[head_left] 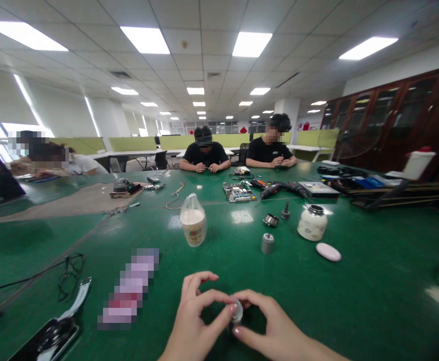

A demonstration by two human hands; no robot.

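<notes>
Both my hands meet at the bottom middle over the green table (373, 281). My left hand (194, 313) and my right hand (270, 323) pinch a small round silvery metal part (237, 311) between their fingertips. Ahead of them stand a small grey metal cylinder (267, 243), a white jar (312, 223) with its top off, and a flat pink lid (328, 251). A paper cup in a clear plastic bag (193, 220) stands to the left of those.
Small metal parts (271, 219), a circuit board (238, 192) and a power drill (279, 189) lie farther back. Glasses (69, 273) and a dark device (53, 336) lie at the near left. Two people sit across the table, another at far left. Wooden cabinets line the right wall.
</notes>
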